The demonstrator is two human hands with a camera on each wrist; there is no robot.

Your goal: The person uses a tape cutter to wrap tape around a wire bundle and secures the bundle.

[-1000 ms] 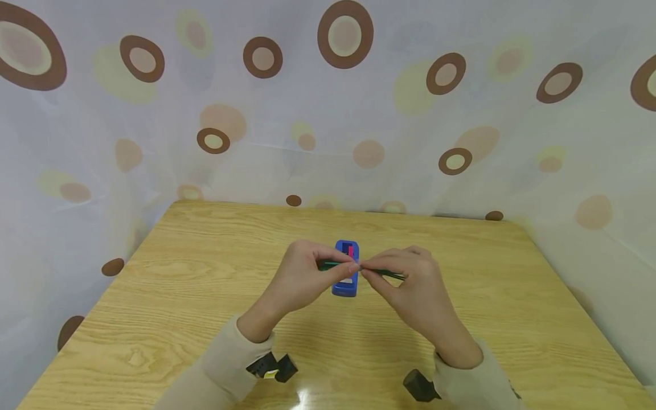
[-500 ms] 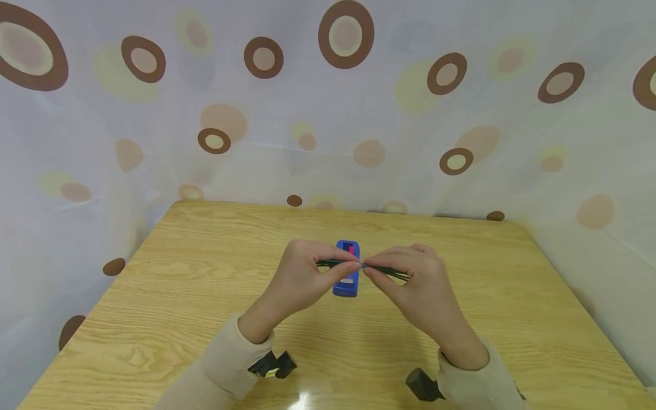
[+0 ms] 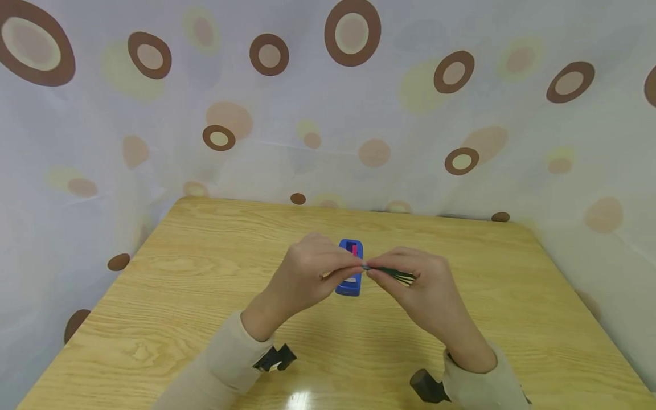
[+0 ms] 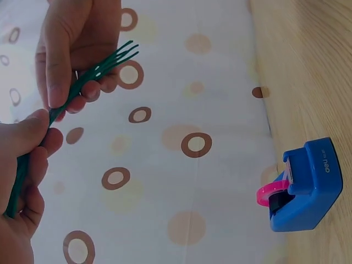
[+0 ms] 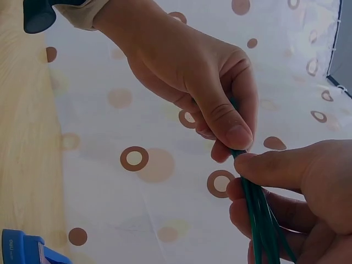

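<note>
A bundle of thin green strands [image 4: 82,82] runs through both hands, held above the table. My left hand [image 3: 307,273] pinches it between thumb and fingers, and in the head view hides its left part. Close beside it, with fingertips nearly touching, my right hand [image 3: 427,287] pinches the same bundle. Loose strand ends fan out past the right fingers in the left wrist view. In the right wrist view the strands [image 5: 261,220] spread beneath the right thumb. Below and behind the hands, a blue tape dispenser [image 3: 348,290] stands on the table, partly covered by the left fingers.
The wooden table [image 3: 205,256] extends around the hands. A pink tape roll core [image 4: 269,193] sits in the dispenser. A pale curtain with brown circles [image 3: 328,114] hangs behind the table and along its sides. Dark wrist cameras [image 3: 427,387] stick out from the sleeves.
Both hands have shifted slightly right, and the head view has moved a little. The left hand has turned, so the strands behind its thumb no longer show in the head view.
</note>
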